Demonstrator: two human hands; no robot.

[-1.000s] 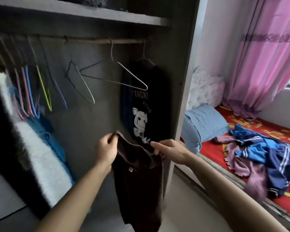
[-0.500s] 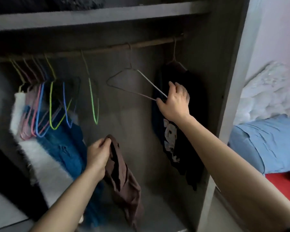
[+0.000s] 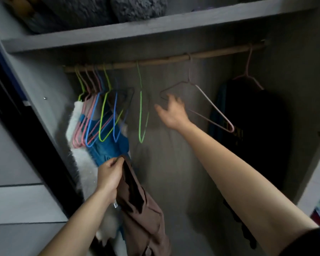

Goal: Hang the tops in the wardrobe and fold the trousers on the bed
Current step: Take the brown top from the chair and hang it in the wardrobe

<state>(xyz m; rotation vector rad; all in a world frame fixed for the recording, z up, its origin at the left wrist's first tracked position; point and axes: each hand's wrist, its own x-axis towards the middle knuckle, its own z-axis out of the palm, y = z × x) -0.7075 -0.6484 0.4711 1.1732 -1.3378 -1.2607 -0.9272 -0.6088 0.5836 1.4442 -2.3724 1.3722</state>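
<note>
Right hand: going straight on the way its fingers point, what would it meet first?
Probably the left corner of the empty pinkish hanger, just beyond the spread fingers of the right hand; behind it, the wardrobe back wall. Depth is unclear.

From my end this reads as a private home, and I am looking into a clothes wardrobe (image 3: 174, 163): grey panels at the back and sides, with a plain wooden rail (image 3: 174, 59) running across under a shelf (image 3: 137, 28). Thin wire hangers (image 3: 100, 117) in pink, blue and green crowd the left end of the rail, with a white fluffy garment (image 3: 78, 159) and a blue garment (image 3: 107, 150) hanging among them, and a black top (image 3: 257, 126) on a pink hanger at the right end. On the shelf above I see soft grey fuzzy bundles (image 3: 137, 6) stowed away.
</note>
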